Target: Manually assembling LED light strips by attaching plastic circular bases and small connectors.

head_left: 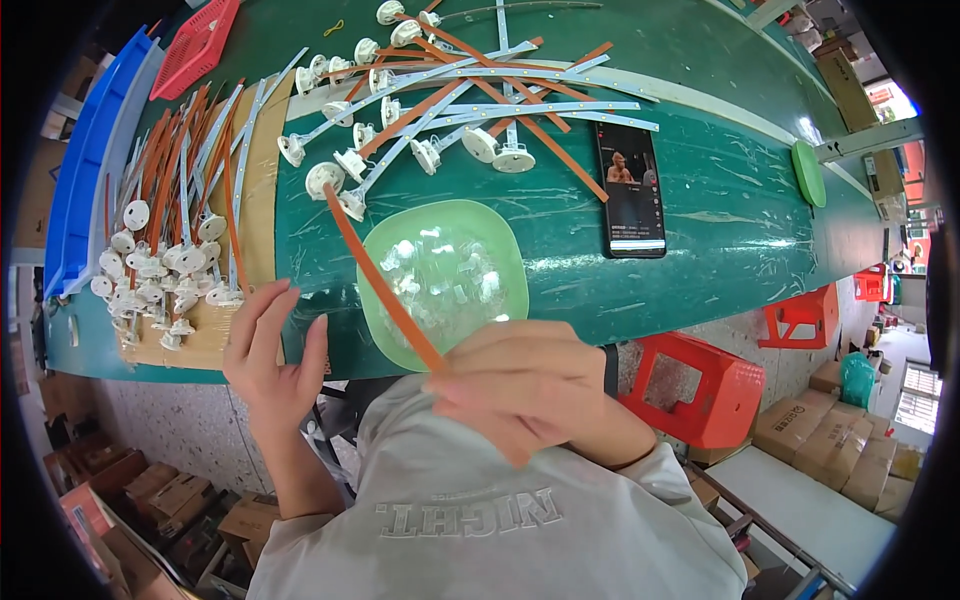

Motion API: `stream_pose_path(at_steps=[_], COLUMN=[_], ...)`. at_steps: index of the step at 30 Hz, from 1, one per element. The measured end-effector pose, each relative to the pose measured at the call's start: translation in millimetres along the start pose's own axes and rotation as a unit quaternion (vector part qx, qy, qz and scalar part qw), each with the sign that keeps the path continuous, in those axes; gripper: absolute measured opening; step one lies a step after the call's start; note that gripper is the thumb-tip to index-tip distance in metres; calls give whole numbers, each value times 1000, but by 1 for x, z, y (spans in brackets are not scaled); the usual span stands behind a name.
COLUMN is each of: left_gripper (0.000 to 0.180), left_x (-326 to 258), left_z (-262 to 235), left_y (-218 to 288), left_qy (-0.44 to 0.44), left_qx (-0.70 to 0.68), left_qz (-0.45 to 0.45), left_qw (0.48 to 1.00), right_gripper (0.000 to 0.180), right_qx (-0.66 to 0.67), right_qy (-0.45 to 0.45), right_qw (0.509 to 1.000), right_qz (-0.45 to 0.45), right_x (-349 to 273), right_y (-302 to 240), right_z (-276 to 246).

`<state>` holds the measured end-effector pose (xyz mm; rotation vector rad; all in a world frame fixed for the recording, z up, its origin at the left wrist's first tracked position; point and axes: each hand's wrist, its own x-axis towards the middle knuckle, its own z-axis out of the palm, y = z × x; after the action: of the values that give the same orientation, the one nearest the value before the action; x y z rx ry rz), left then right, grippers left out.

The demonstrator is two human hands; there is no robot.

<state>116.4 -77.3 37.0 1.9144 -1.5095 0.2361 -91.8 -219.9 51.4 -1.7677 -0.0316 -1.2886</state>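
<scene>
My right hand pinches the near end of an orange-backed LED strip. That strip rises away to the left across a light green bowl, and a round white cap sits at its far end. Small clear plastic pieces fill much of the bowl. To the left, my left hand is raised with fingers apart and holds nothing, close to the front edge of a cardboard sheet. Beyond the bowl lies a loose pile of LED strips, some white side up, some orange, with white caps.
More capped strips are heaped on the cardboard. A phone lies right of the bowl on the green table. A blue tray and red basket stand at left. Red stools are on the right.
</scene>
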Motion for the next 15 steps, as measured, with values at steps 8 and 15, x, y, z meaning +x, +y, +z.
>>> stream_pose_path(at_steps=[8,15], left_gripper=[39,34], left_x=[15,10], left_z=[-1,-5], left_y=[14,4], left_qy=[-88,-49], left_qx=[64,85], left_qz=[35,76], left_qw=[993,992], right_gripper=[25,14], right_qx=[76,146], right_qy=[-98,-74], right_qw=[989,986], right_qz=[-83,-40], right_x=[-2,16], right_y=[-16,-44], right_z=[10,-51])
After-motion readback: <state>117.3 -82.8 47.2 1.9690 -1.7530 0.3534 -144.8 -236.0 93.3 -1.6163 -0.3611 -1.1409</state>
